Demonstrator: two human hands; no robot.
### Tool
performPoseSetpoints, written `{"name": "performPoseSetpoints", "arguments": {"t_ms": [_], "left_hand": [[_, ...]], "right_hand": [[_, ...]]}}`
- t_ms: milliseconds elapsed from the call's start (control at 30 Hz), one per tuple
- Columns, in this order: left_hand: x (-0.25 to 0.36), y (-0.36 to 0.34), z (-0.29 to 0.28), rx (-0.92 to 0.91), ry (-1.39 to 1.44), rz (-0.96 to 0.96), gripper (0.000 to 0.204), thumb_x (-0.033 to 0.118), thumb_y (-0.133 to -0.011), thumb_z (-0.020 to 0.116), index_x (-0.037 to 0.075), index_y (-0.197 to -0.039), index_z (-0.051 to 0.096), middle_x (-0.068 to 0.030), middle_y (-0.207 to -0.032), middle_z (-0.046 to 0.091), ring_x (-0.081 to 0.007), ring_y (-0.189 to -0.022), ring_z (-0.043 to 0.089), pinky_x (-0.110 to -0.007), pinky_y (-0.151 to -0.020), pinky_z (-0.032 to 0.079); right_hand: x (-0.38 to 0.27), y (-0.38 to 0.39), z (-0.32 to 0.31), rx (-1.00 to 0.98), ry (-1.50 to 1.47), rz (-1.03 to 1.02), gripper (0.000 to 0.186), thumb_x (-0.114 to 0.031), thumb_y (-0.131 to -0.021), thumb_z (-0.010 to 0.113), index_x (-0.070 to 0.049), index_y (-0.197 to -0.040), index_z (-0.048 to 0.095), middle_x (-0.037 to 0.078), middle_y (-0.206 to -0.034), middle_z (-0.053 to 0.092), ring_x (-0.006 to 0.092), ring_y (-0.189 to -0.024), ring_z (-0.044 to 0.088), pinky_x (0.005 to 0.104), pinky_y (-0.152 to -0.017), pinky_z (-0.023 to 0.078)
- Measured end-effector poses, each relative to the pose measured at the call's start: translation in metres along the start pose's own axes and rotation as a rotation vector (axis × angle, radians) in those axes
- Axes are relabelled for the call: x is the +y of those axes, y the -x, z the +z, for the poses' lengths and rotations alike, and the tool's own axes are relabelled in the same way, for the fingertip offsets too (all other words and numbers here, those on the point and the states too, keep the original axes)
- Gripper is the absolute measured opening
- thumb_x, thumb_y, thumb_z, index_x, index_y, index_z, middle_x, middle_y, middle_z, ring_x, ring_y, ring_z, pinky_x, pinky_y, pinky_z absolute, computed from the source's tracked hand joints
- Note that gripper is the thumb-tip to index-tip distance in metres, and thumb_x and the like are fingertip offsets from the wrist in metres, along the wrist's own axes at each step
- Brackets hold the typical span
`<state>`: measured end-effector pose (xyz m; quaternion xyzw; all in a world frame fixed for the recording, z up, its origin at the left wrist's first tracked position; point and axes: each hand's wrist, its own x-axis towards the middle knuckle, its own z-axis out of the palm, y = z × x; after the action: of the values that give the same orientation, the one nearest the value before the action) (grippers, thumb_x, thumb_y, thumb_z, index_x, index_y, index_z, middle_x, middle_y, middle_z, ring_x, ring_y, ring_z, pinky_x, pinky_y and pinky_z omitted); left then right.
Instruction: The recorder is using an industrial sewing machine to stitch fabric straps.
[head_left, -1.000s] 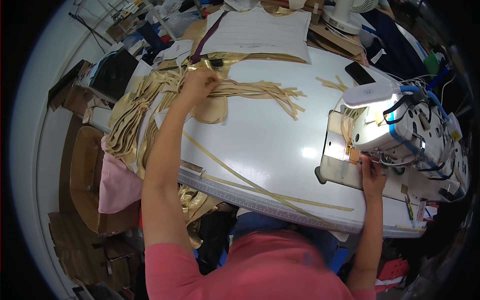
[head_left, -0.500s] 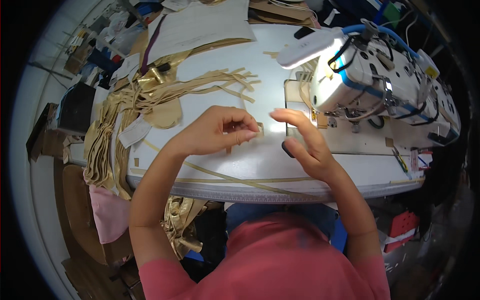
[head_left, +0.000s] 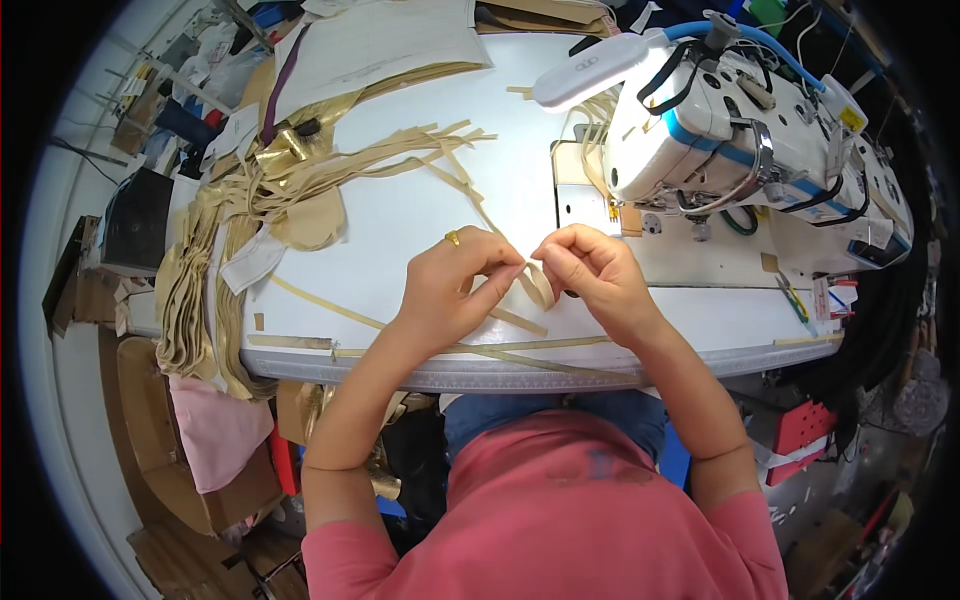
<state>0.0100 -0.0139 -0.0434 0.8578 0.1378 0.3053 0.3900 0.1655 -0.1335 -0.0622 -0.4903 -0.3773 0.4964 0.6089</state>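
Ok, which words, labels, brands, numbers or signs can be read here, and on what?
No text is sharp enough to quote.
Lamp: small grey mark, no readable word.
Ruler along the table edge: fine markings, too small.
Paper: faint marks, too blurred.
Machine label: too small.
Shirt: dark patch, too unclear to tell.
Strip: no writing visible.
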Motion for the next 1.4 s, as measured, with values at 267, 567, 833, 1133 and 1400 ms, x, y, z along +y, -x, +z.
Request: {"name": "performPoseSetpoints", "arguments": {"t_ms": [267,567,833,1133,1400], "left_hand": [[-0.009,0.01,0.023,0.165,0.204,0.058,0.01,0.0,-0.078,0.07,0.004,-0.086,0.065,-0.0053,-0.082,0.065,-0.0135,-0.071,0.06,-0.024,-0.061,0.047],[-0.003,0.011,0.034,0.165,0.564,-0.116,0.006,-0.001,-0.083,0.065,-0.001,-0.089,0.064,-0.0067,-0.092,0.063,-0.0115,-0.082,0.06,-0.024,-0.07,0.049],[0.005,0.011,0.038,0.074,0.553,-0.155,0.024,-0.001,-0.084,0.06,0.0,-0.108,0.056,-0.0067,-0.097,0.061,-0.0122,-0.087,0.061,-0.024,-0.078,0.049],[0.017,-0.002,0.025,-0.281,0.686,-0.123,0.022,0.006,-0.088,0.057,0.0,-0.109,0.052,-0.0058,-0.091,0.058,-0.0086,-0.076,0.059,-0.023,-0.065,0.047],[0.015,-0.004,0.03,-0.016,0.296,0.002,0.009,0.008,-0.086,0.064,0.001,-0.092,0.063,-0.0051,-0.08,0.06,-0.0096,-0.066,0.059,-0.021,-0.057,0.045]], "right_hand": [[-0.001,0.005,0.005,-0.02,-0.127,-0.186,0.011,-0.003,-0.089,0.059,0.005,-0.097,0.06,0.008,-0.087,0.059,0.0113,-0.067,0.058,0.023,-0.06,0.049],[-0.001,0.007,0.001,0.049,0.036,-0.285,0.008,0.0,-0.088,0.06,0.005,-0.094,0.06,0.008,-0.085,0.059,0.0109,-0.069,0.059,0.0221,-0.061,0.049],[-0.032,0.012,0.0,0.14,0.818,-0.606,0.01,0.004,-0.081,0.064,0.0,-0.088,0.057,0.008,-0.083,0.061,0.0142,-0.07,0.059,0.0256,-0.061,0.047],[-0.053,0.029,0.005,0.129,0.737,-0.532,0.011,0.006,-0.08,0.062,-0.001,-0.086,0.055,0.007,-0.08,0.057,0.0136,-0.07,0.055,0.024,-0.062,0.046],[-0.04,0.032,-0.001,0.193,0.677,-0.439,0.006,-0.001,-0.087,0.06,0.0,-0.089,0.054,0.004,-0.082,0.053,0.0084,-0.069,0.053,0.0203,-0.063,0.046]]}}
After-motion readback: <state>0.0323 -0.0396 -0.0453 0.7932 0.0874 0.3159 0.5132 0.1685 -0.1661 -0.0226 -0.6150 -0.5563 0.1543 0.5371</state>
